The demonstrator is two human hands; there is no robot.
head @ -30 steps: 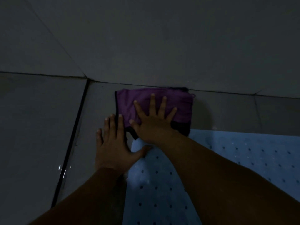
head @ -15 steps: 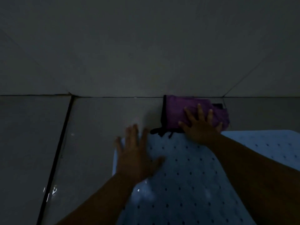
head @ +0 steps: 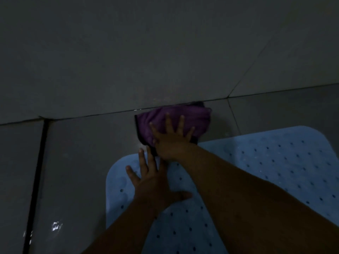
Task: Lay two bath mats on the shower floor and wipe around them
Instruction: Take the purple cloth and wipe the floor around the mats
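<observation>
At frame centre, the right hand (head: 172, 142) pressed a purple cloth (head: 174, 120) to the floor (head: 82, 153), fingers spread, while the left hand (head: 152, 182) lay flat, fingers apart, on the blue mat (head: 266, 162) below.

views: just the one, a head cam, so nothing's shared with another view
position: up above, close over the floor tiles (head: 82, 162)
facing: forward and down, toward the wall (head: 146, 52) at the far side
framing: wide-angle, pretty dim; both forearms reach in from the near edge, blue bath mat (head: 275, 171) cut off at near right
</observation>
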